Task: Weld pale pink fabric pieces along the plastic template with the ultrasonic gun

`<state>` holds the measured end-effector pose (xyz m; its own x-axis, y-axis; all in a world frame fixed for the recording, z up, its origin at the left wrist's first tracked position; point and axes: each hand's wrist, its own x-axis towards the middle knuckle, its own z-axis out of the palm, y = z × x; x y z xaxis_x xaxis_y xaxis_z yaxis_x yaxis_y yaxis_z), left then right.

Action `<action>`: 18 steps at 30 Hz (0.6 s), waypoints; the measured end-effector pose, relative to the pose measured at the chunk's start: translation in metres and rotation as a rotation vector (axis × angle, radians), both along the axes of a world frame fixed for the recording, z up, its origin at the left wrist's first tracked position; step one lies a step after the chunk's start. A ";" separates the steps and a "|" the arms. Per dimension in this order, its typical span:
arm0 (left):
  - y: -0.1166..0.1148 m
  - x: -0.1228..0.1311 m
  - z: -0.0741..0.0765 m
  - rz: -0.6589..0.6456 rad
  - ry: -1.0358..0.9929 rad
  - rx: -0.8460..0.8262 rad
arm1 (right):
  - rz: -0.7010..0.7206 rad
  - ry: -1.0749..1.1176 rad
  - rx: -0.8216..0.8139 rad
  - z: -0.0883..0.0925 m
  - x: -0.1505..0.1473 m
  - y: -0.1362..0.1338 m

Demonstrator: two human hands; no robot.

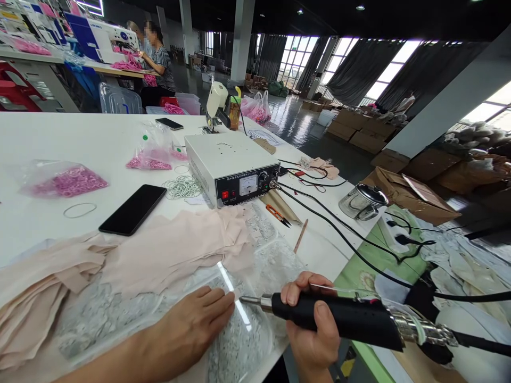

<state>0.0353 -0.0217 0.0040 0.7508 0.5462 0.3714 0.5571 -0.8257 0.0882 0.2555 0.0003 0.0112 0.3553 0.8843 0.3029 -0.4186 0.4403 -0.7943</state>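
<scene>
My right hand (313, 324) is wrapped round a black handheld ultrasonic welder (339, 314), its thumb on the near side. The welder's metal tip points left, just off the fingertips of my left hand (195, 319). Those fingers are pressed together low over a clear sheet (255, 255) on the table. A pale sliver shows at their tips, but what they pinch is mostly hidden. Beyond the left hand lie flat beige fabric pieces (179, 244), with more folded beige fabric (43, 287) at the left.
A white control box (235, 159) stands mid-table, its black cables (339, 229) running right. Nearby are orange thread snips (278, 215), a pencil (301, 235), a phone (133, 209), rubber bands (181, 186), bags of pink pieces (72, 181) and a lidded jar (362, 201). A person (159, 64) sits behind.
</scene>
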 end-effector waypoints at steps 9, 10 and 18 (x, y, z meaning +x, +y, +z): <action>0.000 0.000 -0.001 -0.003 0.018 -0.021 | -0.014 -0.040 0.004 0.003 0.001 0.000; 0.000 0.000 0.000 -0.006 0.016 -0.021 | -0.010 -0.034 0.005 0.004 0.001 0.000; 0.001 0.001 0.003 -0.017 0.009 -0.019 | 0.018 0.005 0.028 0.004 -0.002 0.001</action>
